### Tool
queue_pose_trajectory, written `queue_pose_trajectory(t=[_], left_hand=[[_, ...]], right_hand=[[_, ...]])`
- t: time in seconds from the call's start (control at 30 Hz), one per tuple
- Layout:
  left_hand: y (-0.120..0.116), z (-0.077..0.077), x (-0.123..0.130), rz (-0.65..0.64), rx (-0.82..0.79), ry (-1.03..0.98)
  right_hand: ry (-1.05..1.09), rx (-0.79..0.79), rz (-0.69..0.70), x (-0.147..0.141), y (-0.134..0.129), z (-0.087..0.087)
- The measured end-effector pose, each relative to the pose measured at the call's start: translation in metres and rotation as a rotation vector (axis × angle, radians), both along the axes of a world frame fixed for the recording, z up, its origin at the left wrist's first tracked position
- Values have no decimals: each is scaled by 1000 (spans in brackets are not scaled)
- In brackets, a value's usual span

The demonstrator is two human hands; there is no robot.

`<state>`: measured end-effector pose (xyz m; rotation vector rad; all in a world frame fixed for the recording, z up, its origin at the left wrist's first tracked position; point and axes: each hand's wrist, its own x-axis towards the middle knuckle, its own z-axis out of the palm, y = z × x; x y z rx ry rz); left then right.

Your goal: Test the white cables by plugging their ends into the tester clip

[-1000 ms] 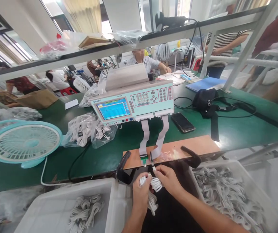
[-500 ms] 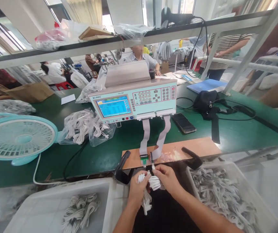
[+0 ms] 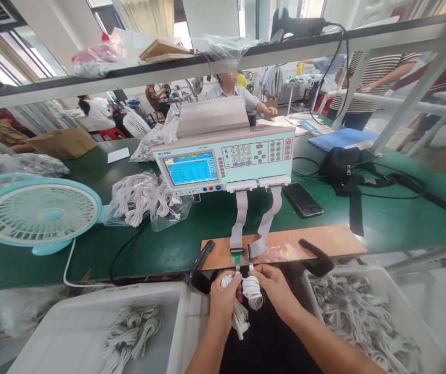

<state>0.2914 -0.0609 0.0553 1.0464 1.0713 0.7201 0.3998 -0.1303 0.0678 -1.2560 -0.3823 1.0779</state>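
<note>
My left hand is closed on a white cable's plug, held up against the green connector board; whether it is fully seated I cannot tell. Bundled white cable hangs below those fingers. My right hand pinches a plug at the black connector of the second ribbon, and a wound white cable coil sits beside its fingers. Two flat grey ribbon cables run from these connectors up to the tester, whose blue screen is lit.
A wooden board with black clamps lies along the table edge. White bins of cables stand left and right. A teal fan, bagged cables, a phone and a black bag occupy the green table.
My left hand has brought its plug up to the green board, where a gap showed before. The right hand stays at its connector. The whole view has shifted slightly.
</note>
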Motion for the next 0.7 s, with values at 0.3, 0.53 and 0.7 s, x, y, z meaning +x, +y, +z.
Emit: queue_pose_trajectory(t=[0.3, 0.53, 0.7], left_hand=[[-1, 9, 4, 39, -102, -84], [1, 5, 3, 11, -72, -52], [0, 8, 4, 16, -64, -28]], right_hand=[[-23, 4, 3, 0, 0, 3], [16, 18, 5, -1, 0, 1], [10, 12, 6, -1, 0, 1]])
